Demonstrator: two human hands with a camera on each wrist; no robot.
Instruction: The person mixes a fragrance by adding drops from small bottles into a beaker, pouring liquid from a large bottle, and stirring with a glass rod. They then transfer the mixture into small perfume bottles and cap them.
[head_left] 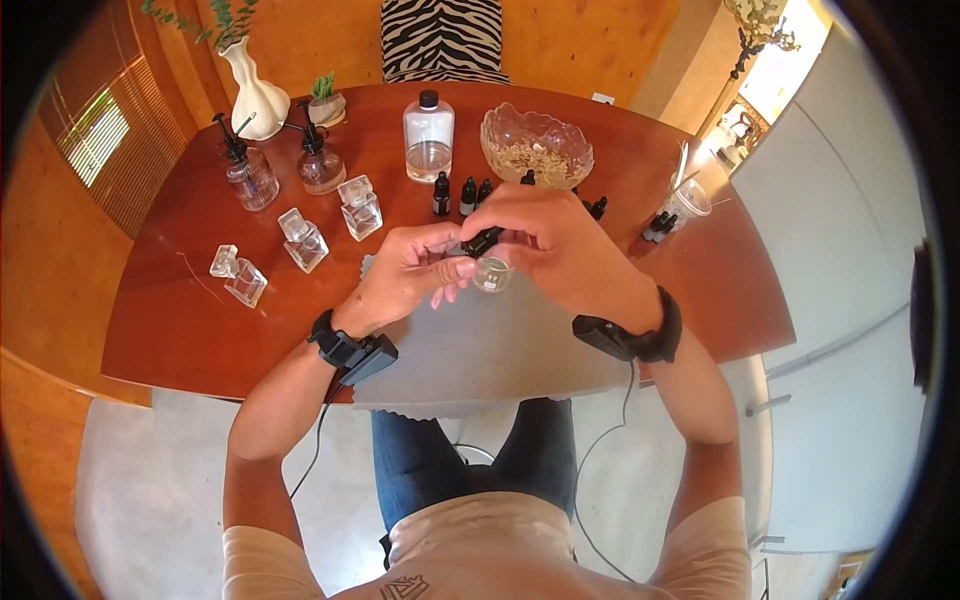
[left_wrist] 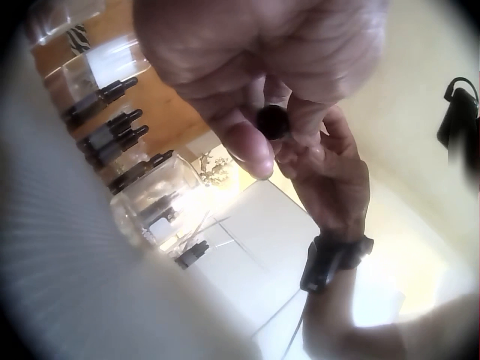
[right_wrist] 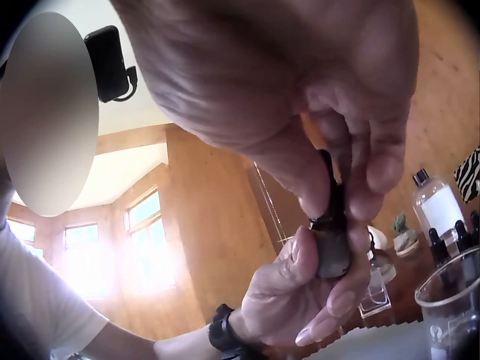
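Observation:
A small black dropper bottle (head_left: 483, 243) is held between both hands above the grey mat (head_left: 470, 345). The left hand (head_left: 405, 275) grips its body with thumb and fingers. From above, the right hand (head_left: 565, 245) pinches the black dropper cap (right_wrist: 328, 169), and the bottle's lower body (right_wrist: 334, 256) shows below those fingers in the right wrist view. In the left wrist view only the round dark base (left_wrist: 272, 121) is visible, the rest hidden by the left hand. Just beneath the hands stands a clear glass beaker (head_left: 492, 276).
Several dark dropper bottles (head_left: 441, 195) stand behind the hands. A large clear bottle (head_left: 428, 140) and a glass bowl (head_left: 530, 150) are farther back. Square glass bottles (head_left: 303, 242) and spray bottles (head_left: 250, 180) stand left, a cup with sticks (head_left: 690, 200) right.

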